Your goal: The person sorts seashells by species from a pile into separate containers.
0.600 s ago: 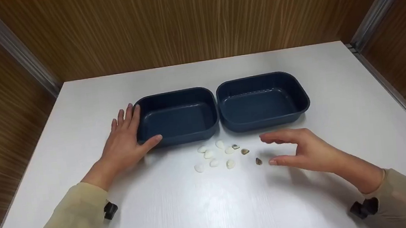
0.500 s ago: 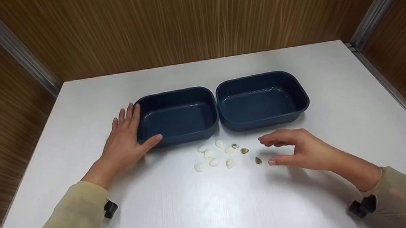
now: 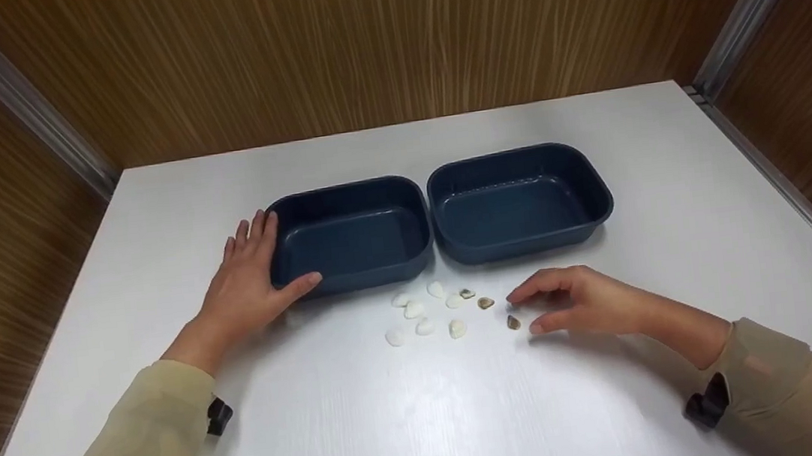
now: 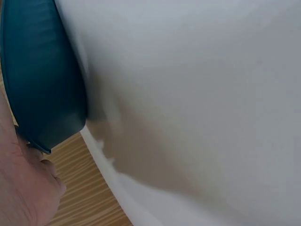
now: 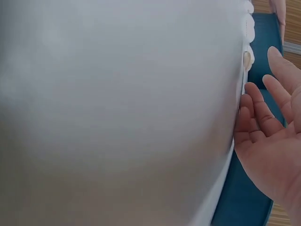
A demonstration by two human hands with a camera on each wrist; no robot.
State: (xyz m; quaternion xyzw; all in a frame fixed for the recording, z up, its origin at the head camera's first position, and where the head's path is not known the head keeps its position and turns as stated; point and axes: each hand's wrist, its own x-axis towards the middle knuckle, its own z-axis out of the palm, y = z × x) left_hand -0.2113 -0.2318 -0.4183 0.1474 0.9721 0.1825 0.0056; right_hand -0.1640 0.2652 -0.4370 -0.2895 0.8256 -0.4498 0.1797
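Note:
My left hand (image 3: 242, 283) rests with straight fingers along the left end of a dark blue bin (image 3: 354, 277), thumb over its front rim. In the left wrist view that hand (image 4: 28, 188) lies against the bin's wall (image 4: 44, 80). Three small brown shells lie on the white table; the nearest brown shell (image 3: 513, 322) sits just left of the gap between thumb and forefinger of my right hand (image 3: 588, 307). That hand holds nothing, low over the table. Left of it are another brown shell (image 3: 485, 303), a greenish-brown shell (image 3: 466, 293) and several white shells (image 3: 457, 328).
A second dark blue bin (image 3: 529, 247) stands close to the right of the first, behind the shells. Wood-grain panels (image 3: 386, 41) enclose the white table (image 3: 367, 428) at the back and both sides.
My right hand has moved left and lower, its thumb and forefinger now closer to the nearest brown shell. The left hand stays on the bin. The head view has shifted slightly.

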